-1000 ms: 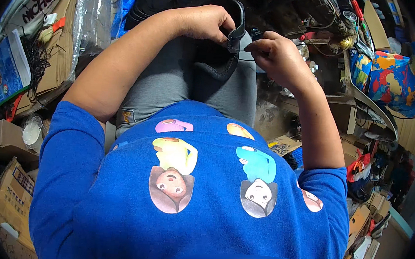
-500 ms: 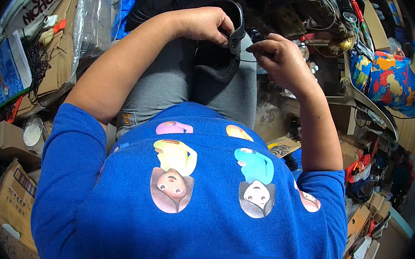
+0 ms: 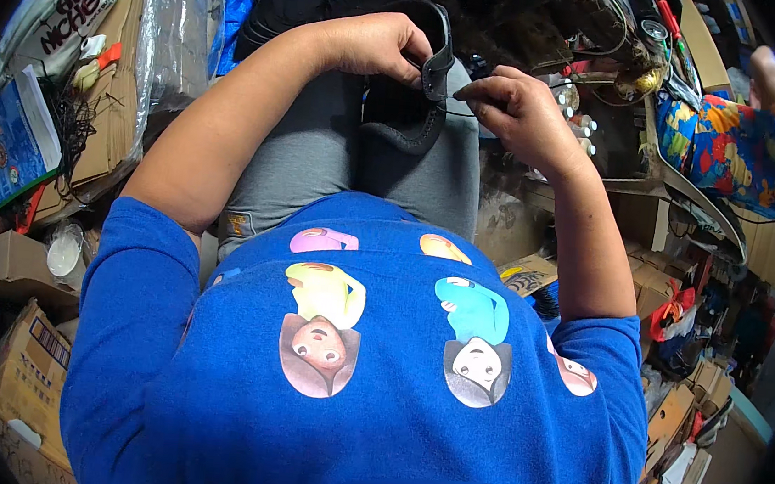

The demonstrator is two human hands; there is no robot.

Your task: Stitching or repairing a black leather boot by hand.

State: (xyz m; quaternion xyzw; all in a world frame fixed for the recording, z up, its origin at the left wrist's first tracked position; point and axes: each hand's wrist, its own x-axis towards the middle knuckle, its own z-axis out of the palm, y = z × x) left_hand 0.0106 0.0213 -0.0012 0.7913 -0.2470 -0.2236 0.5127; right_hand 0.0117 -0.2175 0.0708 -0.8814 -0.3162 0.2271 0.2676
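Observation:
A black shoe upper [image 3: 413,134], with a row of stitching along its curved rim, rests over my thighs in grey trousers. My left hand [image 3: 388,47] is closed on its edge, thumb and fingers pinching the rim near the top. To the right of the rim, my right hand [image 3: 514,110] is closed in a pinch on a dark thread [image 3: 459,114]. This thread runs from the stitched edge to my fingers. Whether a needle is also between the fingertips is too small to make out.
Another person's multicoloured clothing [image 3: 737,148] shows at the right, with a blurred bare hand or foot above it. Small white bottles [image 3: 584,128] stand beyond my right wrist. Cardboard boxes [image 3: 21,265] and a blue booklet [image 3: 14,140] lie at the left. Black items [image 3: 283,16] lie ahead on blue plastic.
My right hand has shifted very slightly, still pinching the thread; the shoe upper has moved slightly left. At the right, the other person's bare hand or foot has come up into view.

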